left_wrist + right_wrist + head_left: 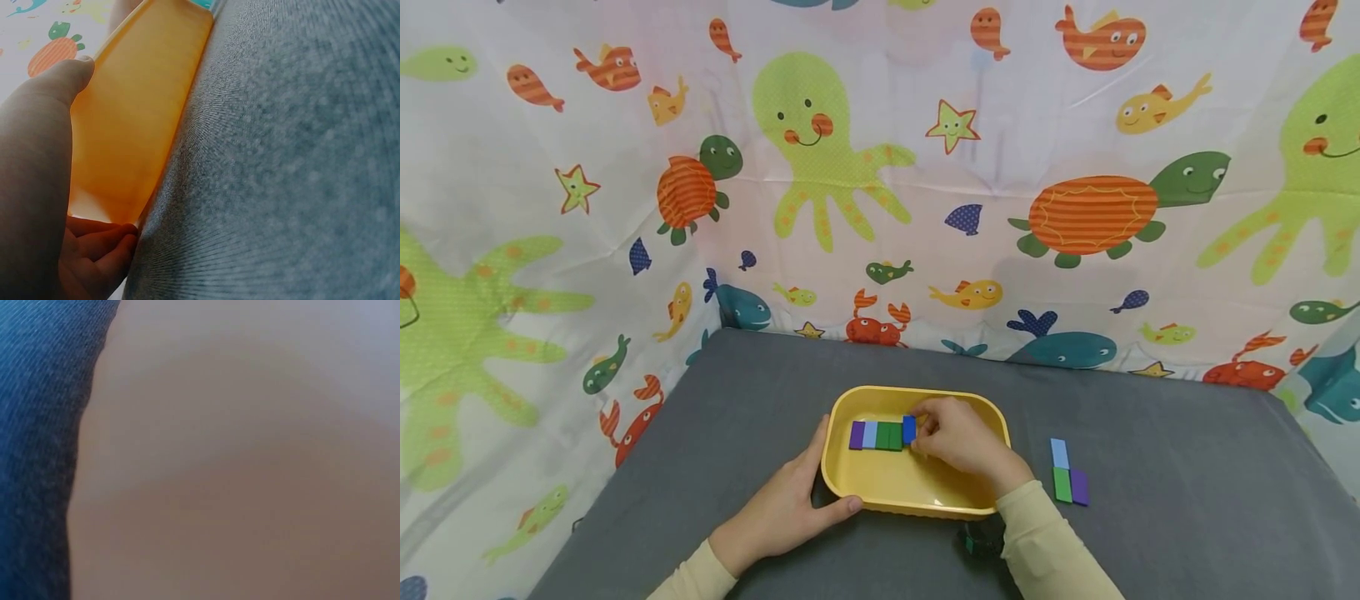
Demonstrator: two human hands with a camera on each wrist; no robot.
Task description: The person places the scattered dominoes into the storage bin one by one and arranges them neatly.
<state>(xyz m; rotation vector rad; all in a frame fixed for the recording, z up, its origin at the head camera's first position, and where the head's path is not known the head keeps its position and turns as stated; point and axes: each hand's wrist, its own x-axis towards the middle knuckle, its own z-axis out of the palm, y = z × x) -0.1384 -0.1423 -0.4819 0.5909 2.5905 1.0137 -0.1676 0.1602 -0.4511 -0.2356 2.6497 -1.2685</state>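
Note:
A yellow plastic tub (917, 492) sits on the grey cloth, its left end held by my left hand (786, 504). In the left wrist view the thumb lies on the rim of the tub (128, 137) and the fingers bend round its end. Inside, a row of small flat tiles runs left to right: purple (857, 435), light blue (870, 435), then two green tiles (889, 437). At the row's right end my right hand (955, 433) pinches a blue tile (909, 428), which stands slightly higher than the row. Only blurred skin or sleeve and cloth fill the right wrist view.
Right of the tub, a light blue tile (1059, 453), a green tile (1062, 485) and a purple tile (1078, 487) lie together on the grey cloth (1187, 500). A dark object (981, 537) shows beside the right sleeve. A sea-animal curtain (880, 150) hangs behind and at the left.

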